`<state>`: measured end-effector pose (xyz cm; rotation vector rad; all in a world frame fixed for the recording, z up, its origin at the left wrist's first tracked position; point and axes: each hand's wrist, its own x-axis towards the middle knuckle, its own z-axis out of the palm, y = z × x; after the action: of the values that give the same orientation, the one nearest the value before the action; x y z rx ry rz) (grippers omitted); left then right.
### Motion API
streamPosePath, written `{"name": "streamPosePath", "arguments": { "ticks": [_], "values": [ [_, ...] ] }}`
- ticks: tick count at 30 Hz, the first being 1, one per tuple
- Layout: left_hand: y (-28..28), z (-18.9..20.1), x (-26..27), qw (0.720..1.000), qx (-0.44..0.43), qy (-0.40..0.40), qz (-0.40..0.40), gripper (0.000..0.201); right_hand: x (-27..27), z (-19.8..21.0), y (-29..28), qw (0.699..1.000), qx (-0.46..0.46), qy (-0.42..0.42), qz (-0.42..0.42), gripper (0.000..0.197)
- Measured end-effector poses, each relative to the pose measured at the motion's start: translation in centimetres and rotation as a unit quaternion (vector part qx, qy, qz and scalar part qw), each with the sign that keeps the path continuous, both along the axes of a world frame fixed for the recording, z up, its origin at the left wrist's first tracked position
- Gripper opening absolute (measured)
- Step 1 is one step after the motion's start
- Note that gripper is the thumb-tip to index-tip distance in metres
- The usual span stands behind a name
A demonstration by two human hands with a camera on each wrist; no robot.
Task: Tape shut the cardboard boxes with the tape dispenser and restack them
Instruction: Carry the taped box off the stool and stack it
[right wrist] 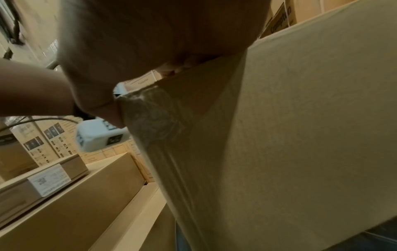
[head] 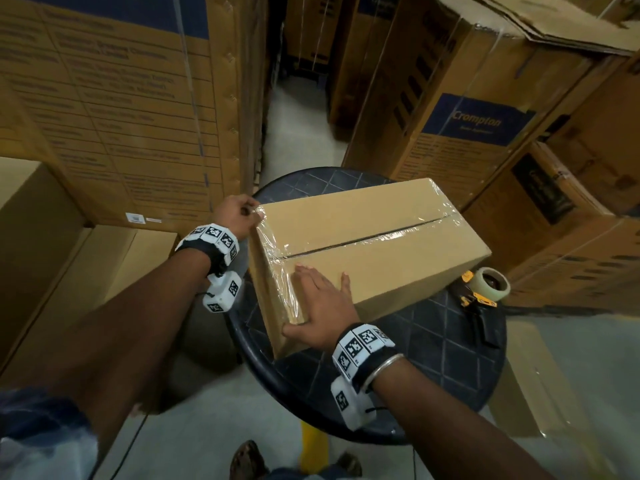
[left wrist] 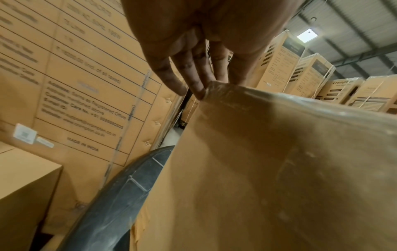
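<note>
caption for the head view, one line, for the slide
Both hands press clear tape onto a cardboard box on a round black table; left hand at far corner, right hand flat, tape dispenser aside.

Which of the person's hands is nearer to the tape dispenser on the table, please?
Right. The right hand lies flat on the box's near top corner, on the tape dispenser's side; the left hand is at the box's far-left corner.

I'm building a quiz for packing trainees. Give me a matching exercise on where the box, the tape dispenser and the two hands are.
Things:
1. box
2. tape dispenser
3. left hand
4. right hand

Places:
A. flat on the box's top, near corner
B. at the box's far left corner
C. middle of the table
D. on the table, right of the box

Pairs: 1-C, 2-D, 3-B, 4-A
</note>
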<state>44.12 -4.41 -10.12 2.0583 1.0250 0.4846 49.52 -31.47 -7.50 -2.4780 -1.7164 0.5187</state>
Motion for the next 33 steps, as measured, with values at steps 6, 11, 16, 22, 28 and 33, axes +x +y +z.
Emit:
{"name": "streamPosePath", "arguments": {
  "ticks": [6, 11, 16, 22, 28, 33],
  "values": [
    [-4.0, 1.0, -4.0, 0.997, -0.043, -0.022, 0.052, 0.022, 2.1, -0.4, -3.1, 0.999, 0.014, -0.012, 0.048, 0.106],
    [-8.9, 1.1, -6.3, 0.988, -0.077, -0.016, 0.131, 0.023, 4.4, -0.3, -7.5, 0.998, 0.029, 0.005, 0.050, 0.096],
    [-14.9, 1.3, -6.4, 0.977, -0.112, -0.014, 0.179, 0.020, 8.4, -0.6, -13.3, 0.999, 0.036, 0.032, 0.017, 0.094],
    [-21.7, 1.4, -4.8, 0.975, -0.110, 0.031, 0.190, 0.021, 14.2, 0.2, -18.7, 0.991, 0.059, 0.117, 0.023, 0.084],
    [-26.1, 1.9, -4.9, 0.971, -0.132, 0.021, 0.199, 0.016, 17.3, 1.1, -21.0, 0.991, 0.043, 0.109, 0.068, 0.079],
    [-28.4, 1.9, -3.8, 0.974, -0.133, -0.001, 0.183, 0.014, 18.1, 0.8, -21.6, 0.992, 0.063, 0.109, 0.002, 0.079]
  ]
}}
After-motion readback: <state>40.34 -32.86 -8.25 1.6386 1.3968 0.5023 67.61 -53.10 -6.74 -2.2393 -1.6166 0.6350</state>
